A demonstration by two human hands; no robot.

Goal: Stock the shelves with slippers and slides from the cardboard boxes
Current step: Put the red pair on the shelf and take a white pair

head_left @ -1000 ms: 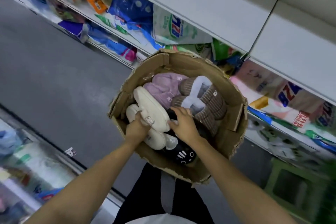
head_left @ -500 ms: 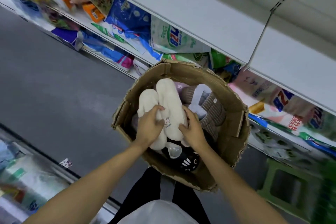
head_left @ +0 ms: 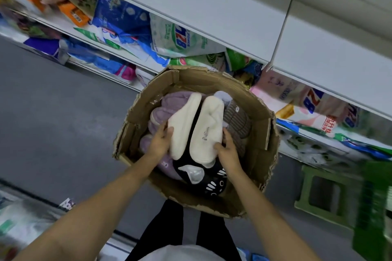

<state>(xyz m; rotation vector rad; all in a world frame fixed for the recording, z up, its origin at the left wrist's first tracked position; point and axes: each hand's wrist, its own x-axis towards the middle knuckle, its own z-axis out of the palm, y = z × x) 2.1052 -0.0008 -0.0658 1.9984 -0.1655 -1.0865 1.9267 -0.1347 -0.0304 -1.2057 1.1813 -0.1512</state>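
Observation:
An open cardboard box (head_left: 256,154) stands on the floor in front of me. Above it I hold a pair of cream plush slippers (head_left: 197,127) side by side, soles up. My left hand (head_left: 159,142) grips the left slipper at its heel end. The right slipper's heel end is held by my right hand (head_left: 227,150). Lilac slippers (head_left: 163,108), brown striped slippers (head_left: 237,121) and a black cat-face slipper (head_left: 212,182) lie in the box underneath.
A white shelf (head_left: 212,6) runs across the top, with bagged goods (head_left: 176,38) on the shelves below it. A green plastic stool (head_left: 324,193) stands at the right. Grey floor (head_left: 53,112) lies to the left, and more goods sit at the lower left.
Both hands have lifted the cream slippers up out of the box and set them side by side. The view has moved closer to the box.

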